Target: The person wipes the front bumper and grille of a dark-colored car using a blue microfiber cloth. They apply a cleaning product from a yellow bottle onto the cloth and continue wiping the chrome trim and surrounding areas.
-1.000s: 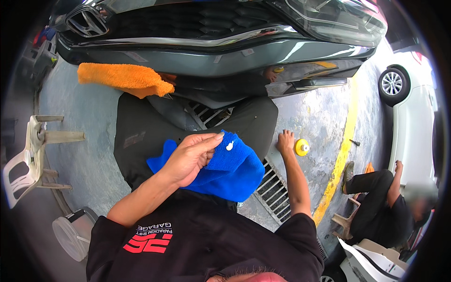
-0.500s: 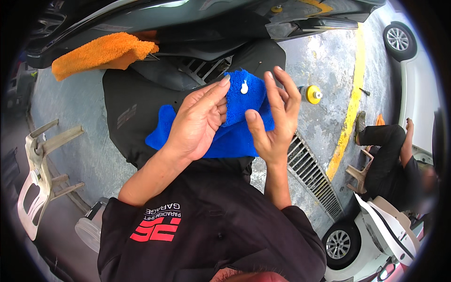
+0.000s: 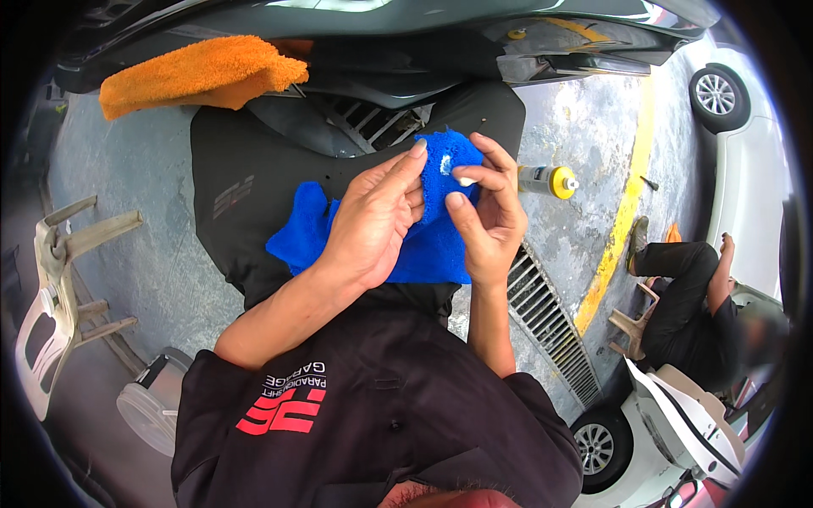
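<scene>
The left hand [image 3: 370, 216] pinches the blue cloth [image 3: 432, 251], its white smear [image 3: 445, 163] lying rightward, nearer the right hand [image 3: 494, 224] with parted fingers.

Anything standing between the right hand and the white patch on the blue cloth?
Nothing visible does. The right hand is at the blue cloth, a white-dabbed fingertip close beside the white patch. The left hand pinches the cloth's opposite side, and the yellow-topped bottle is off to the right.
</scene>
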`<act>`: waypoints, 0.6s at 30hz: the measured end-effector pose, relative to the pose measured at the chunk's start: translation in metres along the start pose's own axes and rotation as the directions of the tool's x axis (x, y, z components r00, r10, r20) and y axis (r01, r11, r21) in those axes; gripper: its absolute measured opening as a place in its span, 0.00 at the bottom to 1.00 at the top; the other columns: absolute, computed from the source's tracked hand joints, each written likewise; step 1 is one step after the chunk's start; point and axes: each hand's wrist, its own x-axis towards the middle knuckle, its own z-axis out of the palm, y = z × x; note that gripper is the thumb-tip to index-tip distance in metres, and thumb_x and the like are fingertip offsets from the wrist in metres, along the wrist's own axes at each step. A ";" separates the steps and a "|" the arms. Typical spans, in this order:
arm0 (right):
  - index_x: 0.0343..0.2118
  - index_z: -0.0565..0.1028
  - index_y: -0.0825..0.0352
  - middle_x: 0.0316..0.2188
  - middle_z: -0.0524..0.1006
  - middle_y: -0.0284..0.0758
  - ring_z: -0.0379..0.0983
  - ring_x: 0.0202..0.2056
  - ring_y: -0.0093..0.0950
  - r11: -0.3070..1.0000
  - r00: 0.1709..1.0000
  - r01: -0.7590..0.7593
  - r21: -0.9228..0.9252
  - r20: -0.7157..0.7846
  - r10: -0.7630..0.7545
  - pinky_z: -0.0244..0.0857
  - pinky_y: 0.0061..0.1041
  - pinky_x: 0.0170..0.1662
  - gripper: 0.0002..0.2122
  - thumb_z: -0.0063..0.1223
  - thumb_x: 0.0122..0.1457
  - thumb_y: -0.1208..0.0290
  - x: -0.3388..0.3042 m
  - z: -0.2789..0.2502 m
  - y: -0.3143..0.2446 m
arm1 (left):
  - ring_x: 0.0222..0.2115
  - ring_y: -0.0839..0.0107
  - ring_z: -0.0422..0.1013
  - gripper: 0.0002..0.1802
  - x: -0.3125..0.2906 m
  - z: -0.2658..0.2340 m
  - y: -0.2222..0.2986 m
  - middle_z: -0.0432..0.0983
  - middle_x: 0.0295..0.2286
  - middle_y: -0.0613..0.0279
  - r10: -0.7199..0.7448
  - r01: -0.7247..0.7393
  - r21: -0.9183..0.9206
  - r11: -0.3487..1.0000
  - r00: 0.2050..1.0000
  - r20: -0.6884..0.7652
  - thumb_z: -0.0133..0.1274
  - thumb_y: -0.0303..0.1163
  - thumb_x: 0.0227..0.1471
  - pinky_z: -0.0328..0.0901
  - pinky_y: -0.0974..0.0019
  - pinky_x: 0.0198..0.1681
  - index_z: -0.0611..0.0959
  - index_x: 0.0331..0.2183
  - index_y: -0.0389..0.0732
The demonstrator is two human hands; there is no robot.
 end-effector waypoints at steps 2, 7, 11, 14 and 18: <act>0.50 0.84 0.65 0.62 0.70 0.45 0.69 0.62 0.38 0.988 0.996 -0.084 0.127 -0.030 0.088 0.63 0.39 0.64 0.15 0.68 0.59 0.72 0.002 0.000 -0.006 | 0.49 0.76 0.78 0.18 0.004 -0.001 0.001 0.83 0.49 0.62 -0.001 0.001 -0.019 1.000 1.000 0.001 0.48 0.38 0.74 0.72 0.70 0.53 0.81 0.54 0.38; 0.62 0.78 0.62 0.66 0.68 0.49 0.68 0.62 0.47 0.866 0.981 0.183 -0.466 0.146 -0.129 0.64 0.42 0.61 0.26 0.66 0.59 0.67 0.006 -0.001 -0.008 | 0.50 0.75 0.78 0.17 0.007 -0.001 0.001 0.82 0.50 0.61 0.028 -0.028 -0.022 0.999 1.000 0.002 0.47 0.37 0.74 0.72 0.67 0.58 0.81 0.55 0.37; 0.66 0.75 0.60 0.68 0.66 0.48 0.67 0.63 0.48 0.668 0.970 0.243 -0.703 0.157 -0.187 0.59 0.45 0.64 0.31 0.66 0.58 0.62 0.006 0.004 -0.012 | 0.49 0.75 0.79 0.17 0.006 0.004 0.001 0.82 0.49 0.61 0.075 -0.075 -0.010 0.997 0.995 0.058 0.48 0.35 0.74 0.73 0.67 0.56 0.80 0.55 0.36; 0.66 0.75 0.62 0.68 0.66 0.49 0.66 0.63 0.49 0.561 0.967 0.247 -0.790 0.163 -0.196 0.60 0.45 0.63 0.32 0.68 0.56 0.63 0.006 0.004 -0.020 | 0.48 0.75 0.79 0.17 0.010 0.000 -0.003 0.83 0.49 0.61 0.085 -0.087 0.018 0.996 0.995 0.060 0.48 0.35 0.74 0.74 0.67 0.55 0.80 0.56 0.37; 0.65 0.75 0.63 0.68 0.65 0.51 0.65 0.64 0.50 0.725 0.982 0.178 -0.666 0.072 -0.175 0.61 0.46 0.63 0.33 0.69 0.55 0.63 0.007 -0.002 -0.019 | 0.49 0.75 0.79 0.18 0.012 0.003 -0.004 0.82 0.49 0.60 0.067 -0.067 0.002 0.998 0.997 0.035 0.48 0.36 0.74 0.75 0.67 0.53 0.79 0.57 0.37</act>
